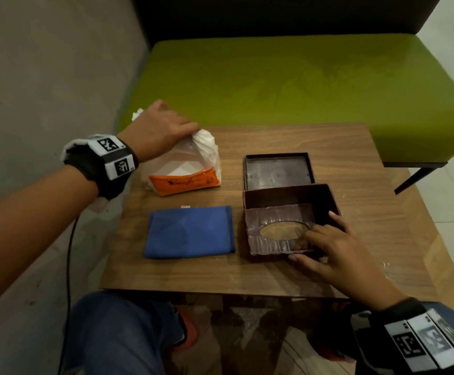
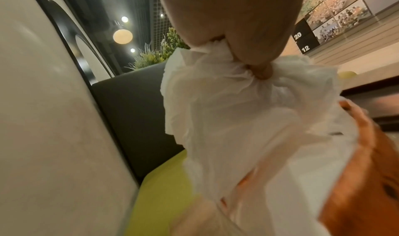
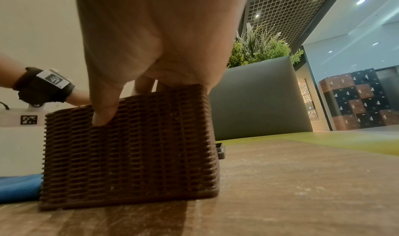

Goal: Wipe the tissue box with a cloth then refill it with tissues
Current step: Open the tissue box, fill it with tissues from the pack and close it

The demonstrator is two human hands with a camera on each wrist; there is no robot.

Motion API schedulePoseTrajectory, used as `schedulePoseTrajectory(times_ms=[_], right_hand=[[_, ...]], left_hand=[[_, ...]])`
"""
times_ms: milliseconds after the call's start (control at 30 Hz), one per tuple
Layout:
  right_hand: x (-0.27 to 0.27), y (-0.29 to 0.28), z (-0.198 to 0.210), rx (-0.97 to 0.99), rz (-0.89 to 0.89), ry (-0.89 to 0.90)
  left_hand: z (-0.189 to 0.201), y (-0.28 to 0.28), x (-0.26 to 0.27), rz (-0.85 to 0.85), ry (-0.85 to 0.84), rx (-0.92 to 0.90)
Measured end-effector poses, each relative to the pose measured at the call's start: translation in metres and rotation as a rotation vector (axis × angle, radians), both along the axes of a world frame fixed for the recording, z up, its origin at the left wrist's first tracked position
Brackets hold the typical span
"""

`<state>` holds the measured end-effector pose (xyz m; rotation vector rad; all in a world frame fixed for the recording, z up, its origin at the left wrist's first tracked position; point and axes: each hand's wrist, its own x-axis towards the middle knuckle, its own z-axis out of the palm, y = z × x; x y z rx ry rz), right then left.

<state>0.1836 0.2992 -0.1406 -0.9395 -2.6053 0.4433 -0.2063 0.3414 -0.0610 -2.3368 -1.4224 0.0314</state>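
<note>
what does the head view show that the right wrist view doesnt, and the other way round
Only the head view: the orange tissue pack with the left hand gripping tissues pulled out of its top, the separate box base lying open side up behind the tissue box, and the box's inside with its oval slot facing the table.

Only the right wrist view: the box's woven outer wall, the thumb lying against it, and a plant behind the bench.

Both: the right hand gripping the tissue box, the blue cloth, and the wooden table.

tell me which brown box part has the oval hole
The tissue box shell gripped by the right hand, nearer the person. The flat base tray behind it has none.
</note>
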Motion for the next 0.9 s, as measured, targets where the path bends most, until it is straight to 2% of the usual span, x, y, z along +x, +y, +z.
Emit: schedulePoseTrajectory(times_ms=[100,167,200,267,367,467,533,667,733,800,900], right_hand=[[0.000,0.000,0.003,-0.016,-0.007,-0.021],[0.000,-0.001,0.004,-0.031,-0.012,-0.053],[0.000,-0.001,0.004,-0.038,-0.015,-0.068],[-0.002,-0.003,0.007,-0.049,-0.018,-0.084],[-0.008,-0.005,0.015,-0.042,-0.048,-0.041],[-0.019,-0.012,0.031,-0.104,-0.105,0.115],[-0.031,-0.019,0.044,-0.158,-0.143,0.221],[-0.060,-0.036,0.062,-0.309,-0.194,0.397],[-0.072,-0.047,0.068,-0.487,-0.252,0.491],[-0.082,-0.059,0.078,-0.771,-0.310,0.589],[-0.090,-0.073,0.089,-1.247,-0.330,0.760]], left_hand=[[0.018,0.005,-0.004,0.029,0.012,-0.020],[0.029,0.004,-0.006,0.146,-0.109,-0.029],[0.034,0.001,-0.005,0.241,-0.222,-0.019],[0.037,-0.006,-0.006,0.425,-0.541,-0.013],[0.026,-0.027,0.003,0.593,-1.130,-0.100],[0.005,-0.059,0.034,0.640,-1.776,-0.219],[-0.008,-0.081,0.062,0.622,-2.052,-0.294],[-0.025,-0.117,0.101,0.687,-2.338,-0.317],[-0.024,-0.131,0.115,0.701,-2.412,-0.346],[-0.016,-0.146,0.134,0.710,-2.368,-0.411],[-0.009,-0.157,0.160,0.823,-2.281,-0.460]])
